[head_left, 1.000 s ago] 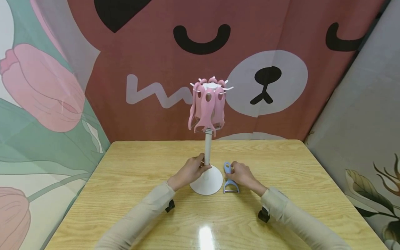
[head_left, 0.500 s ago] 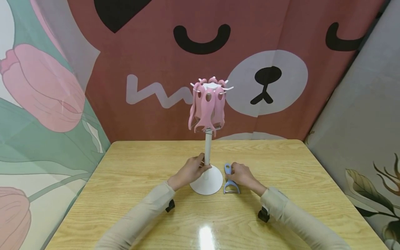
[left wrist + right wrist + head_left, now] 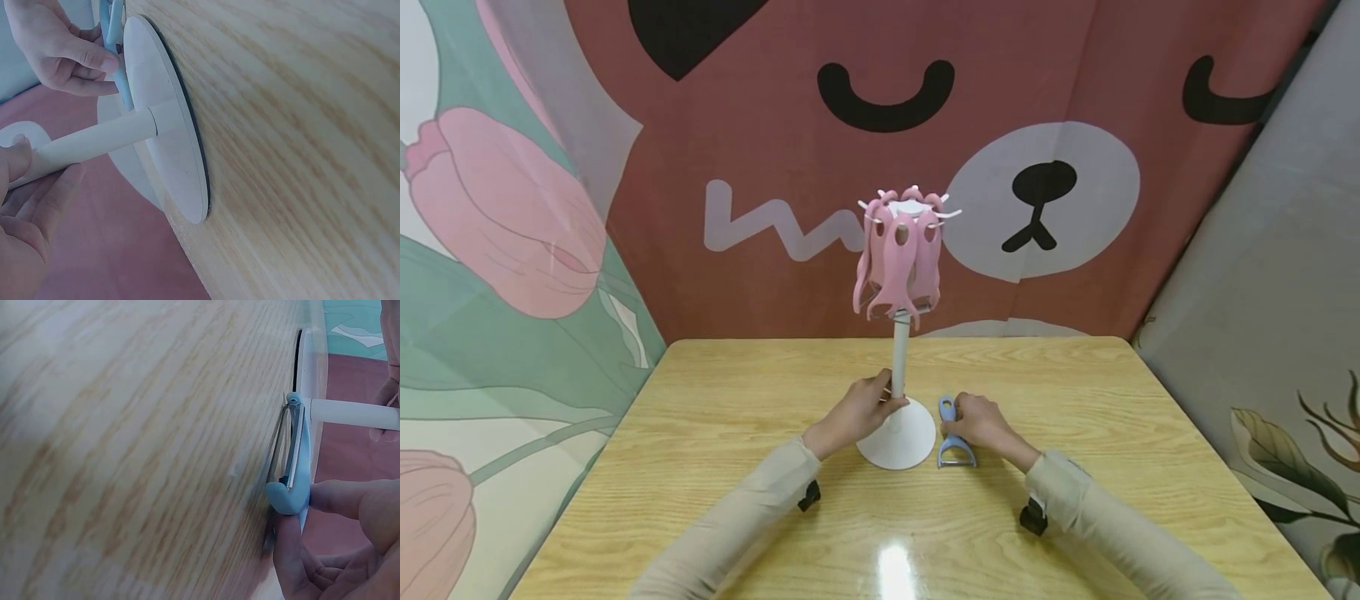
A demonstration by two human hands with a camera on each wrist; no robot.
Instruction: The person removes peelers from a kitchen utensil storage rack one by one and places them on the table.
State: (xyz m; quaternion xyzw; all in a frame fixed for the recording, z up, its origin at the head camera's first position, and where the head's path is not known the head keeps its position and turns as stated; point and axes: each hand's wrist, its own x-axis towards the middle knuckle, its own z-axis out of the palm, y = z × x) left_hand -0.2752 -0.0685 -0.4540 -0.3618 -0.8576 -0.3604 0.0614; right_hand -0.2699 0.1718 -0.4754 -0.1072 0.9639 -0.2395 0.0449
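Several pink peelers [image 3: 898,254] hang from the prongs at the top of a white stand [image 3: 898,358], which stands upright on its round base [image 3: 169,137]. My left hand [image 3: 859,412] grips the stand's post low down, just above the base. To the right of the base, my right hand [image 3: 983,419] pinches the handle of a blue peeler [image 3: 956,448] between thumb and fingers. The peeler lies at or just over the tabletop, its blade end towards me. In the right wrist view, the blade [image 3: 294,444] shows side-on, close to the wood.
The wooden table [image 3: 737,500] reaches out on both sides of the stand. A printed curtain [image 3: 760,150] hangs behind it, with more printed cloth at left and right. Black wrist mounts [image 3: 1033,517] sit under both sleeves.
The blue peeler has shifted very slightly towards me with my right hand. My left hand keeps its grip on the post, and the stand has not moved.
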